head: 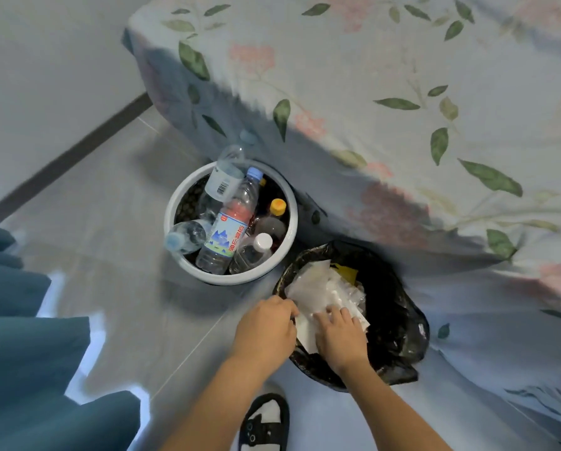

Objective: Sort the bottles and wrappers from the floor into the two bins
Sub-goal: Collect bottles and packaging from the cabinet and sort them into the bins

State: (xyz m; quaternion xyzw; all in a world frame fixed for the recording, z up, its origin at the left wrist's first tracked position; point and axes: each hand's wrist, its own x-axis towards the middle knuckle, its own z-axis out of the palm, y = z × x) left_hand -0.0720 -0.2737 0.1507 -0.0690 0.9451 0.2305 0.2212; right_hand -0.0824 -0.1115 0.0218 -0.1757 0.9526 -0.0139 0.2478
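Your left hand [266, 327] curls closed at the near rim of the black-lined bin [399, 323], and your right hand [341, 336] presses flat, fingers spread, on the wrappers [318, 284] inside it. Just left of that bin, the white bin [171, 209] holds the bottles [227, 229].

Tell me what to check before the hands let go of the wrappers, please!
1. Wrappers over the black-lined bin: ok.
2. Left hand at that bin's rim: ok.
3. Right hand pressing on the wrappers: ok.
4. Bottles all in the white bin: ok.
5. No wrappers among the bottles: ok, none seen.
6. Floor free of litter: ok in view; beyond it, cannot tell.
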